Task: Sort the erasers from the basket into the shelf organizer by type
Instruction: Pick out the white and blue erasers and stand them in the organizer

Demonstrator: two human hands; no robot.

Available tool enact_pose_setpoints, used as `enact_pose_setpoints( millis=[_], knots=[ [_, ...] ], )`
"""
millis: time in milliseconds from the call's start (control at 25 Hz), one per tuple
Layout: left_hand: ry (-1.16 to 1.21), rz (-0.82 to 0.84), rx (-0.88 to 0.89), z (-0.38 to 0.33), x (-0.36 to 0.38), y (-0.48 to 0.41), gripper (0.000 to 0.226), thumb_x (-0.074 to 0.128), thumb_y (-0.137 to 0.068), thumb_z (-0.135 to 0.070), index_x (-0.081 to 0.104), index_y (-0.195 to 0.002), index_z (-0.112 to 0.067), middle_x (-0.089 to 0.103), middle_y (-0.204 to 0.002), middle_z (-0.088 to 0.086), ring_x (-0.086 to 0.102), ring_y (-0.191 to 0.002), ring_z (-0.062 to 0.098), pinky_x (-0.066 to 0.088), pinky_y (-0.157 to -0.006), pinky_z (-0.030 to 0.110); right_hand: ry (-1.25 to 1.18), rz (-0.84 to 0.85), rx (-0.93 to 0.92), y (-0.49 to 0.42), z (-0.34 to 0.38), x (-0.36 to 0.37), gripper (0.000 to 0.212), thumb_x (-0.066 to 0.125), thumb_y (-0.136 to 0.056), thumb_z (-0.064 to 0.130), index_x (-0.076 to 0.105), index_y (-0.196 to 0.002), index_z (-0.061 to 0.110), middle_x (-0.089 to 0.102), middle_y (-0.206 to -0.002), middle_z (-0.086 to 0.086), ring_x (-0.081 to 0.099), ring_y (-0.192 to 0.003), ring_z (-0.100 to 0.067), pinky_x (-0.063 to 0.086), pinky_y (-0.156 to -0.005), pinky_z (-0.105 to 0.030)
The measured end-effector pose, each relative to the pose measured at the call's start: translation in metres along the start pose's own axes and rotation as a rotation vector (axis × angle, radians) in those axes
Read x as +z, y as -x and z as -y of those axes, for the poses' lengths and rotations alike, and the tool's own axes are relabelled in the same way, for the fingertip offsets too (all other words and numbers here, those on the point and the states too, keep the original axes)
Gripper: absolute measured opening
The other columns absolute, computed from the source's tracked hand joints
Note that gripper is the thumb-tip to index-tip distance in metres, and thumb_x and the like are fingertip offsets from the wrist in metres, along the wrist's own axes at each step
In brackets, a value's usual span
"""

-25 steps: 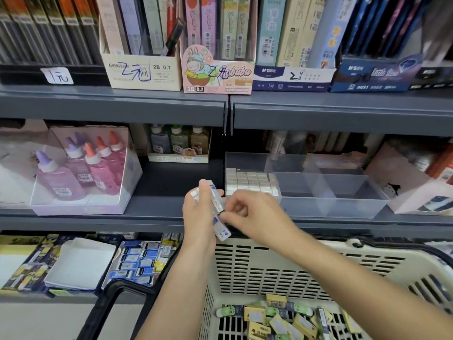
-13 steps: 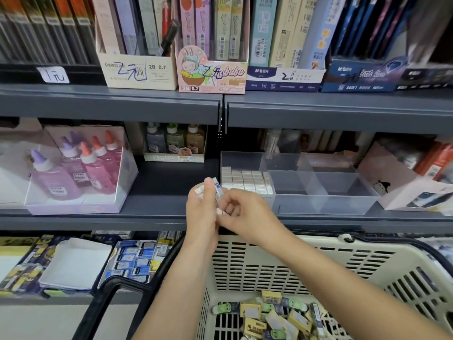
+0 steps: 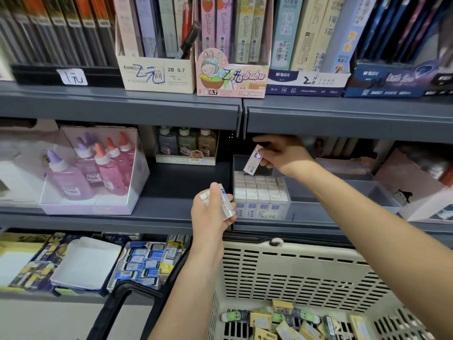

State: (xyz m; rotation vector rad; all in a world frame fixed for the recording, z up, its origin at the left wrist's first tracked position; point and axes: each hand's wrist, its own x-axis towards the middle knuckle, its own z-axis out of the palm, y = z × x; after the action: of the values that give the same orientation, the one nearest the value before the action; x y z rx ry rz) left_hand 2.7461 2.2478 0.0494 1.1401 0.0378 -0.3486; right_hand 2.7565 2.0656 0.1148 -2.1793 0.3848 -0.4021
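Note:
My right hand (image 3: pixel 284 155) pinches one white eraser with a blue label (image 3: pixel 253 161) above the left compartment of the clear shelf organizer (image 3: pixel 348 192). That compartment holds several rows of the same white erasers (image 3: pixel 259 192). My left hand (image 3: pixel 212 212) grips a few more white erasers (image 3: pixel 225 204) just left of the organizer's front corner. Below, the beige basket (image 3: pixel 294 271) holds several yellow, green and white erasers (image 3: pixel 282 320) on its bottom.
The organizer's middle and right compartments look bare. A box of pink glue bottles (image 3: pixel 93 173) stands at the left on the same shelf. The upper shelf edge (image 3: pixel 343 119) hangs just over my right hand. A black basket handle (image 3: pixel 117 305) lies at lower left.
My right hand has taken one eraser from the bunch in my left hand and carried it up and right, over the organizer's left compartment. The left hand stays near the shelf front.

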Motion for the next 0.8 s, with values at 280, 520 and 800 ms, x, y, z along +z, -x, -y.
enact_pose_setpoints(
  millis=[280,520,800],
  knots=[
    [-0.044,0.013,0.007,0.006,0.001,-0.002,0.025,0.052,-0.092,-0.041,0.058,-0.099,-0.018,0.069,-0.079,0.004,0.065,-0.061,0.008,0.051,-0.053,0.023,0.18,0.018,-0.024,-0.028,-0.006,0.001,0.017,0.069,-0.078,0.039,0.059,-0.075,0.026,0.066,-0.071,0.006,0.061,-0.063,-0.005,0.048,-0.063,-0.018],
    [-0.037,0.02,0.005,0.007,0.001,-0.001,0.025,0.053,-0.092,-0.041,0.058,-0.098,-0.018,0.069,-0.078,0.004,0.065,-0.062,0.009,0.05,-0.052,0.023,0.379,0.078,0.001,-0.033,0.001,0.024,0.036,0.062,-0.082,0.05,0.057,-0.067,0.018,0.067,-0.068,-0.003,0.064,-0.068,-0.017,0.046,-0.066,-0.026],
    [-0.007,0.049,-0.03,0.006,0.002,-0.001,0.017,0.054,-0.093,-0.032,0.057,-0.101,-0.017,0.069,-0.082,0.005,0.065,-0.066,0.011,0.051,-0.054,0.024,0.45,0.256,0.005,-0.025,-0.011,0.041,0.027,0.052,-0.091,0.042,0.065,-0.092,0.017,0.057,-0.074,0.009,0.052,-0.071,-0.007,0.034,-0.06,-0.022]
  ],
)
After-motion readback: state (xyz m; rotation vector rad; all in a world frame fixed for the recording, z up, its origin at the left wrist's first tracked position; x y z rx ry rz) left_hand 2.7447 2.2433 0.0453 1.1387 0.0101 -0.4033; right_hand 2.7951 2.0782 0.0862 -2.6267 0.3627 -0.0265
